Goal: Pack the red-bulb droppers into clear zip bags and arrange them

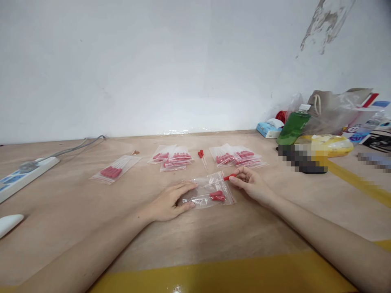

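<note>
Head view, clear zip bag (pixel 202 190) lying on the desk (pixel 195 240) with red-bulbed droppers (pixel 217 196) inside, left hand (pixel 171 201) with thumb and fingers parted on the bag's left end, right hand (pixel 250 183) pinching another dropper (pixel 229 177) at its right end, loose droppers (pixel 201 156) behind it.

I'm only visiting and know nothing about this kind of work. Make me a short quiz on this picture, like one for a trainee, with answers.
1. Multiple choice: what does the right hand hold?
A) a white-capped bottle
B) a red-ended dropper
C) a grey cable
2. True or false: the left hand is on the white power strip.
3. Fill in the number: between the left cluster of bags and the right cluster of bags, ___ loose droppers lie on the table.

Key:
1. B
2. False; it rests on a clear bag.
3. Two
</note>
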{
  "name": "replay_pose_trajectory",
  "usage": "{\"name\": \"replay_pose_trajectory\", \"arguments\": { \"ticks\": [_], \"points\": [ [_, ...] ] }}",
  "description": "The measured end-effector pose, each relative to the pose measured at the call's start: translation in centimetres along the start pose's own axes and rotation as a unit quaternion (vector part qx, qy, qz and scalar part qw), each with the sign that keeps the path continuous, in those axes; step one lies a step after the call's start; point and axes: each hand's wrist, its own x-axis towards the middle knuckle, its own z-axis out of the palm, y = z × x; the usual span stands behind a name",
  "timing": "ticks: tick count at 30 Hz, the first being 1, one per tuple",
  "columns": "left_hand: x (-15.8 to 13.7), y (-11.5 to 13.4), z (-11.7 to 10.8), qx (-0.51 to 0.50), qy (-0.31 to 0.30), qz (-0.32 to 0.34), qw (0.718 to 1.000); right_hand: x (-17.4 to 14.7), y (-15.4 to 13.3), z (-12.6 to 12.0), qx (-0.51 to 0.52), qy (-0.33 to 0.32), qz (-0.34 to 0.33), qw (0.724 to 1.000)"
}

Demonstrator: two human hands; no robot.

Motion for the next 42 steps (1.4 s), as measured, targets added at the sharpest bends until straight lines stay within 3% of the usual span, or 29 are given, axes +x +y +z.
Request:
{"name": "replay_pose_trajectory", "arguments": {
  "ticks": [4,9,13,16,19,24,26,28,31,36,42],
  "points": [
    [0.0,0.1,0.0,-0.003,0.002,0.008,1.0,-0.1,0.2,0.2,-0.103,-0.015,-0.038,0.994],
    [0.1,0.2,0.0,-0.006,0.008,0.003,1.0,0.5,1.1,0.8,-0.242,0.002,-0.137,0.961],
    [0.1,0.2,0.1,-0.006,0.015,0.001,1.0,0.7,1.4,1.4,-0.278,-0.025,-0.194,0.94],
    [0.0,0.2,0.1,-0.007,0.014,0.002,1.0,0.8,1.1,1.0,-0.288,-0.083,-0.207,0.931],
    [0.0,0.3,0.0,-0.019,0.014,0.006,1.0,1.1,0.4,0.0,-0.282,-0.115,-0.179,0.935],
    [0.0,0.6,-0.3,-0.039,0.013,0.003,0.999,3.0,-1.9,-0.2,-0.313,-0.073,-0.141,0.937],
    [0.1,0.7,-0.3,-0.044,0.013,0.003,0.999,4.6,-3.1,0.8,-0.353,-0.049,-0.158,0.921],
    [0.0,0.7,-0.3,-0.048,0.015,0.003,0.999,6.6,-4.0,2.3,-0.403,-0.034,-0.135,0.905],
    [0.0,0.7,-0.3,-0.054,0.015,-0.002,0.998,10.0,-4.6,5.0,-0.466,-0.019,-0.007,0.884],
    [0.0,0.6,-0.2,-0.054,0.018,0.0,0.998,14.3,-3.9,7.6,-0.472,-0.019,0.079,0.878],
    [-0.1,0.2,-0.1,-0.013,-0.006,0.012,1.0,15.5,-2.8,8.5,-0.444,-0.026,0.113,0.889]
  ]
}}
